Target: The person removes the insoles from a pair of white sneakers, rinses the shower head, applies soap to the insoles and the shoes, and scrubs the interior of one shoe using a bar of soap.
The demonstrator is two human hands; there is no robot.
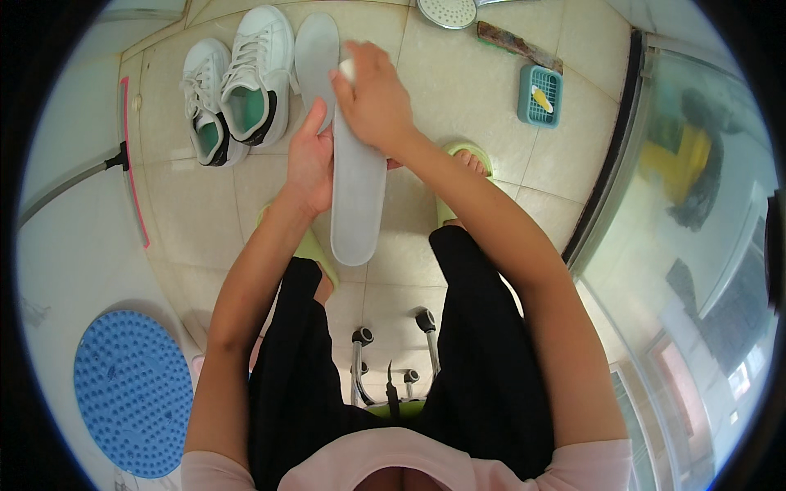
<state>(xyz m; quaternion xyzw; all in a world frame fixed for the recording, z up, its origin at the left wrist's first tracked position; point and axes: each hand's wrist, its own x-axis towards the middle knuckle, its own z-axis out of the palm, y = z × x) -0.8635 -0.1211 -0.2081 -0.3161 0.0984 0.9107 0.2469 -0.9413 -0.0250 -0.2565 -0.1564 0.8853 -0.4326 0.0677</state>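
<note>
A light grey shoe insole point(359, 202) is held lengthwise above the tiled floor. My left hand point(312, 162) grips it from the left side, with the thumb up and fingertips showing past its right edge. Over its far end, my right hand point(376, 98) holds a small white piece point(347, 69), which looks like soap and is mostly covered by the fingers. Another grey insole point(316, 58) lies on the floor just beyond my left hand. To the left stands a pair of white lace-up sneakers point(261, 67) with black heel tabs and green inside.
A blue-green soap dish point(523, 98) holding a yellow-and-white piece sits at right, near a worn brush point(519, 46) and a shower head point(448, 9). Glass panels point(651, 245) line the right. A pink-edged squeegee point(126, 153) and a blue studded mat point(132, 393) lean at left.
</note>
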